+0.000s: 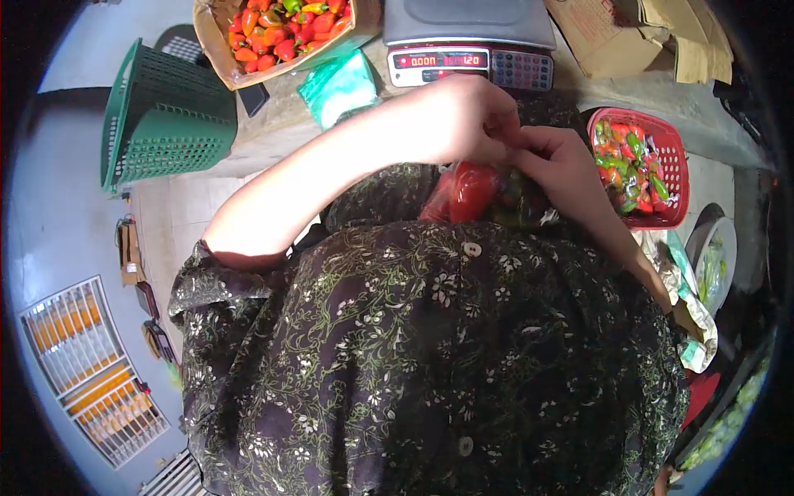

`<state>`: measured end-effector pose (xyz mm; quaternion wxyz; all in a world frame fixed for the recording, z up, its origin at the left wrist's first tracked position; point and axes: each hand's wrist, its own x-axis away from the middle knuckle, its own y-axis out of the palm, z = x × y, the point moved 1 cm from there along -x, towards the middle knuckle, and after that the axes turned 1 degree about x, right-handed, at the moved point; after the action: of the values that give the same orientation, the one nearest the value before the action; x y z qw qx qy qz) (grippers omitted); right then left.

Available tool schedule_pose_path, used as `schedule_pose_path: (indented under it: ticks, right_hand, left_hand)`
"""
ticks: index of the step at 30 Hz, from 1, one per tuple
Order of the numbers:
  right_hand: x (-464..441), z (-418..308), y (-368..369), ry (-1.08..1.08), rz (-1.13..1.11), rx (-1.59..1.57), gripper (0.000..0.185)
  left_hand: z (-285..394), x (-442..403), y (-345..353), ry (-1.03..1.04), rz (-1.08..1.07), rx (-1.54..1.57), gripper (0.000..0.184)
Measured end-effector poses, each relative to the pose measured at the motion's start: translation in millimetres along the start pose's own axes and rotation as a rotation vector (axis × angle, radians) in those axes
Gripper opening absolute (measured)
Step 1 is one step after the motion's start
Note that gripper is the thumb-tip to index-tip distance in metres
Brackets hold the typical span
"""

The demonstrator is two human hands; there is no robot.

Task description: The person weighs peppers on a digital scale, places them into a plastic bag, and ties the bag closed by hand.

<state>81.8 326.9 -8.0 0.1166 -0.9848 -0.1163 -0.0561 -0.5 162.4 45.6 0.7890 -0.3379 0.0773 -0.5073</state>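
A clear plastic bag with red peppers (471,192) hangs close against the patterned shirt, below both hands. My left hand (470,116) comes in from the left, its fingers curled at the gathered top of the bag. Touching it from the right, my right hand (564,165) pinches the same bag top between thumb and fingers. Darker green contents show dimly under the right hand. Just beyond the hands is a scale (470,54) with lit red digits. The exact finger grip is partly hidden.
An open box of red and orange peppers (285,62) is at the upper left, beside green plastic bags (339,89). A green basket (169,116) stands farther left. On the right are a red basket (680,169) with bagged peppers, cardboard (600,41) and a round container (726,269).
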Motion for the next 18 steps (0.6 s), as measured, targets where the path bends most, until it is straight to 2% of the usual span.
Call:
schedule_pose_path:
  ticks: [4,10,13,15,16,18]
  right_hand:
    - [0,-8,3,-0.052,0.024,0.053,0.025]
    - [-2,-7,3,-0.066,0.025,0.085,0.025]
    - [-1,-2,2,-0.014,0.037,0.045,0.024]
    - [1,-4,2,0.096,0.048,0.039,0.022]
    - [0,-3,2,0.038,0.061,0.049,0.022]
    - [0,-2,5,-0.078,0.087,0.066,0.02]
  left_hand:
    - [13,2,2,0.041,0.087,-0.292,0.018]
    - [25,5,13,0.063,0.262,-0.504,0.013]
    - [30,10,18,0.099,0.3,-0.451,0.013]
    - [33,16,8,-0.08,0.174,-0.165,0.016]
    - [33,19,3,-0.169,0.11,-0.023,0.018]
    - [12,19,-2,-0.018,0.138,0.105,0.02]
